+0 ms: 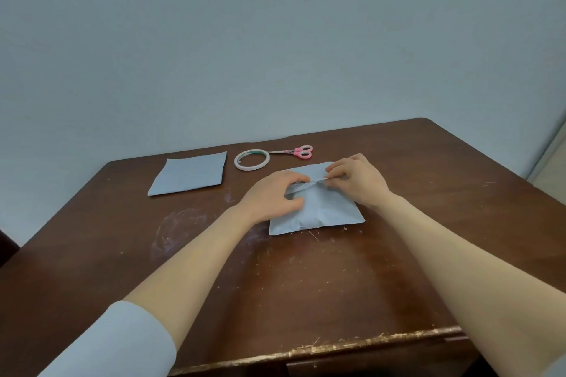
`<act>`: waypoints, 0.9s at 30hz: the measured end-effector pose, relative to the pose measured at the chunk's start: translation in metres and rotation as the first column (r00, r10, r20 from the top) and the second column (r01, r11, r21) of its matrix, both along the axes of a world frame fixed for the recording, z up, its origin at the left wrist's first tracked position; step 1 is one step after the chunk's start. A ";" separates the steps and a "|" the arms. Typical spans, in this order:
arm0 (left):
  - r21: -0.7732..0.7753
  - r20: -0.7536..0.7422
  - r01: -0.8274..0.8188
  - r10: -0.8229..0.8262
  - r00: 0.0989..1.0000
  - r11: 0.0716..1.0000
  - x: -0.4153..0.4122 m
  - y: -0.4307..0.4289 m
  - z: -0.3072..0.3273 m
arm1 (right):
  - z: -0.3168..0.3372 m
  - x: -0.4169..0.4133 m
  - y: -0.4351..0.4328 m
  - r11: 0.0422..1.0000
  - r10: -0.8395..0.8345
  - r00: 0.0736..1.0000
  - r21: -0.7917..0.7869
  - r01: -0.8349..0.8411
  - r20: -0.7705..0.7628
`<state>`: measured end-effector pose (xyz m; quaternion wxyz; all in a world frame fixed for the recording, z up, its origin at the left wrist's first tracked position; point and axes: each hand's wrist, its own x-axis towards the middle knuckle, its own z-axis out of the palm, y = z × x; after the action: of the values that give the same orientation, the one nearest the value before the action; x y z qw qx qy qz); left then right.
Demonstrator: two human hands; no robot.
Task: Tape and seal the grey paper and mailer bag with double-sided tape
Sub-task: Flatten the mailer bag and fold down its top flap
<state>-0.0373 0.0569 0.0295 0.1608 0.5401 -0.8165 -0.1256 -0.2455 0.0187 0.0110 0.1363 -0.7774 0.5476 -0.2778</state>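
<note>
A grey mailer bag (318, 213) lies on the brown table (275, 285) right of centre, its far flap lifted and creased. My left hand (272, 196) holds the bag's left side at the fold, thumb and fingers curled on the material. My right hand (356, 179) pinches a thin pale strip at the flap's fold line; whether it is tape backing or the flap's edge I cannot tell. A flat grey paper sheet (190, 174) lies apart at the far left. The roll of double-sided tape (251, 159) rests flat behind the bag.
Pink-handled scissors (295, 152) lie shut just right of the tape roll near the table's far edge. The near table edge (337, 346) is chipped. A pale wall stands close behind the table.
</note>
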 end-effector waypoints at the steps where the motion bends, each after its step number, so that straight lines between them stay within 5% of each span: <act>1: -0.004 0.037 0.009 -0.009 0.999 1.000 0.002 0.001 0.000 | 0.002 0.000 0.000 1.000 0.011 1.000 0.004 -0.011 0.011; 7: -0.051 0.169 0.051 -0.042 0.985 0.997 0.008 -0.001 -0.002 | 0.002 0.010 0.000 0.994 0.070 0.993 0.076 -0.078 0.095; 11: -0.040 -0.138 -0.124 0.118 0.983 0.991 0.014 -0.005 -0.012 | 0.008 0.010 -0.002 0.990 0.039 0.970 0.126 -0.071 0.241; 14: 0.114 -0.449 -0.270 0.292 0.844 0.956 0.014 -0.008 -0.012 | 0.011 0.008 -0.003 0.979 -0.022 0.945 0.199 -0.046 0.326; 18: 0.295 -0.661 -0.287 0.412 0.628 0.911 0.012 -0.015 -0.011 | 0.008 0.005 -0.007 0.960 -0.145 0.886 0.278 0.019 0.440; 22: 0.404 -0.741 -0.315 0.509 0.438 0.859 0.007 -0.019 -0.011 | 0.001 0.003 -0.012 0.932 -0.255 0.806 0.357 0.059 0.534; 27: 0.415 -0.759 -0.363 0.537 0.368 0.834 0.004 -0.024 -0.010 | 0.000 0.006 -0.015 0.924 -0.313 0.779 0.365 0.116 0.544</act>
<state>-0.0329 0.0324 0.0194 0.5194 0.6203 -0.4335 -0.3968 -0.2396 0.0040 0.0111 0.3879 -0.5515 0.6002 -0.4302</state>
